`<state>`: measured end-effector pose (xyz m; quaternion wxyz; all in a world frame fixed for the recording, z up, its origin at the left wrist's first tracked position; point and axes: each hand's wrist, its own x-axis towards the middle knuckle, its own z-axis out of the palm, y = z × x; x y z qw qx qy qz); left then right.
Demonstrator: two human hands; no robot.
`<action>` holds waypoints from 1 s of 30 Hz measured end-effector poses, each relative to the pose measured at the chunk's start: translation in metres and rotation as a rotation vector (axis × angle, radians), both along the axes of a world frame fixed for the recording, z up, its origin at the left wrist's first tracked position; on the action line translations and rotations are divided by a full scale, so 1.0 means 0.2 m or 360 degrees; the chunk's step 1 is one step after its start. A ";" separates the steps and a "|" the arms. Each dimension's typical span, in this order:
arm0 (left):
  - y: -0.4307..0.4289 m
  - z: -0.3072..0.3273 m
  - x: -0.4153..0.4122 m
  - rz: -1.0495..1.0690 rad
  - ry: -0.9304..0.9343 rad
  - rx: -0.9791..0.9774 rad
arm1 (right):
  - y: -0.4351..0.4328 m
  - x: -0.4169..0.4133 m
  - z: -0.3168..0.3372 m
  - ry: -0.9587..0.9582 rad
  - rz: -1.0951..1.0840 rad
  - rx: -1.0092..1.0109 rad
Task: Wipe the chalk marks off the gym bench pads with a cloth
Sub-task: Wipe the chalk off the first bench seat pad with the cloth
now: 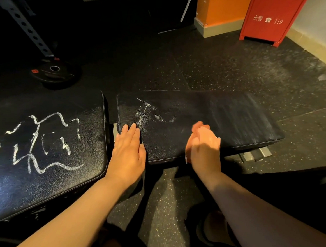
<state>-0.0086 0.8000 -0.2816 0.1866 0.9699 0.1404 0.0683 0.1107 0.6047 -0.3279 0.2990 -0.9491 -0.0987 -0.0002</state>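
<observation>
1. The light is dim and warm, and the upper left of the frame is almost black.
2. Glare puts a sheen on the left pad (43, 183) at lower left.
3. The right hand (204, 145) is motion-blurred, and its forearm lies in shadow.
4. Wide-angle distortion bends lines near the edges.

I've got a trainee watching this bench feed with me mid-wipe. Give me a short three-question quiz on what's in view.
1. True or false: the left hand lies flat on the near corner of the right pad.
2. Which pad bears the bolder chalk marks? A) the left pad B) the right pad C) both alike
3. Fill in: the red box by the far wall shows the number ___.

Key: 1 true; 2 A, as the right pad shows only faint smears; 3 119.
</observation>
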 end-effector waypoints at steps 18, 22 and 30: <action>0.00 -0.01 -0.01 0.0004 -0.0024 -0.0008 | 0.24 -0.13 0.07 -0.0248 0.0437 -0.0046; 0.00 0.00 0.00 0.0034 -0.0039 -0.0161 | 0.21 -0.12 0.12 -0.0281 0.0701 0.0094; 0.00 0.01 -0.04 0.0177 -0.0125 -0.0494 | 0.27 -0.10 0.07 -0.0225 0.0278 -0.0073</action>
